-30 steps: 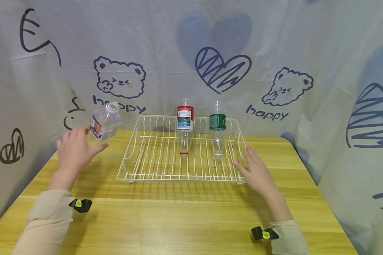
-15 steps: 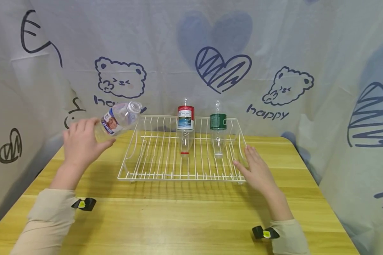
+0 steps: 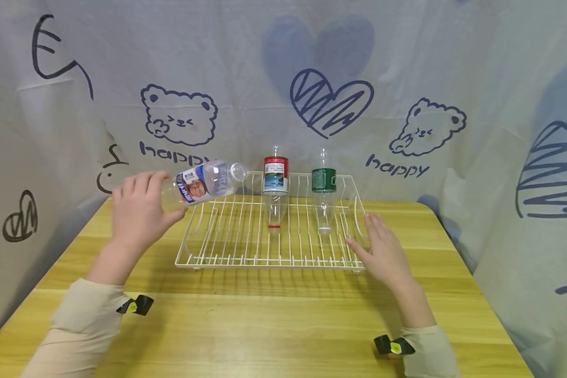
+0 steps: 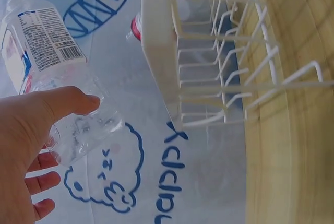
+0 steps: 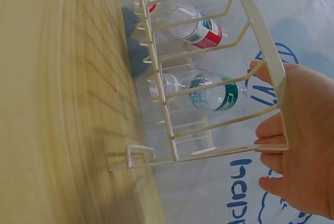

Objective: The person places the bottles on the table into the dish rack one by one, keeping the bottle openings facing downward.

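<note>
My left hand [image 3: 139, 212] grips a clear plastic bottle [image 3: 224, 178] by its base end, with the thumb below it. The bottle has a blue-and-white label and no cap. It is tilted nearly level, its mouth pointing right over the back left part of the white wire rack [image 3: 227, 266]. My right hand [image 3: 388, 257] rests against the rack's right side, fingers straight and thumb spread. Two clear bottles stand neck-down in the rack: one with a red-and-white label [image 3: 275, 176], one with a green label [image 3: 323, 180].
The rack stands on a wooden table [image 3: 245, 325]. Behind and beside the table hangs a pale cloth [image 3: 245, 63] with drawn bears and hearts. Black straps [image 3: 137, 305] are at both wrists.
My left hand has moved right, and the bottle has swung from upright-leaning to nearly level, its mouth now over the rack's back left. The right hand has stayed in place.
</note>
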### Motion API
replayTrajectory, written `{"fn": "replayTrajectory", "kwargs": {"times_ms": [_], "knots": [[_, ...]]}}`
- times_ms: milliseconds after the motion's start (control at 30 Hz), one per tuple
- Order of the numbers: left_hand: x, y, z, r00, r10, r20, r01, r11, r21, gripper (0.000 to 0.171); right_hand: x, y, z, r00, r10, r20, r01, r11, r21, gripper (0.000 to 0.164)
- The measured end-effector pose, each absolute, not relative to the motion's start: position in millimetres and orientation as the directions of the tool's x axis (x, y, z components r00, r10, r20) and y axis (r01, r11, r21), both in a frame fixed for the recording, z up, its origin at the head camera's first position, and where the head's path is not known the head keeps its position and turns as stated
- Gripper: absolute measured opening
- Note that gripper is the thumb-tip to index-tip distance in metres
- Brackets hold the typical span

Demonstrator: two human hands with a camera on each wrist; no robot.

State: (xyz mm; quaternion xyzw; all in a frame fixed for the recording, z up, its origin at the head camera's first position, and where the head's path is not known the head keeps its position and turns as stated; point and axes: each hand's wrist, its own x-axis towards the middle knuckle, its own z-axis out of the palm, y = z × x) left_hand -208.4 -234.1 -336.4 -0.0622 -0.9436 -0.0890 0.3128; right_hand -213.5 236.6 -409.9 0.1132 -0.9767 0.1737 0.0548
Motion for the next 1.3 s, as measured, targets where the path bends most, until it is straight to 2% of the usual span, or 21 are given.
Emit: {"fn": "replayTrajectory", "kwargs": {"times_ms": [400,633,900,1300], "knots": [[-207,-206,-340,-0.725,0.174,0.666,0.240,0.971,0.008,0.077,-210,235,-404,-0.945,-0.214,0.246,-0.280,0.919,-0.277,0.086],[-206,-188,-343,-0.737,0.219,0.640,0.268,0.963,-0.021,0.078,-207,230,-402,-0.907,-0.232,0.351,-0.340,0.896,-0.286,0.086],[-207,-170,-348,-0.688,0.305,0.659,0.325,0.941,-0.096,0.083,-199,219,-396,-0.811,-0.260,0.524,-0.451,0.849,-0.277,0.085],[-206,-141,-353,-0.639,0.392,0.662,0.377,0.910,-0.175,0.077,-194,202,-394,-0.604,-0.343,0.719,-0.621,0.768,-0.156,0.087]]}}
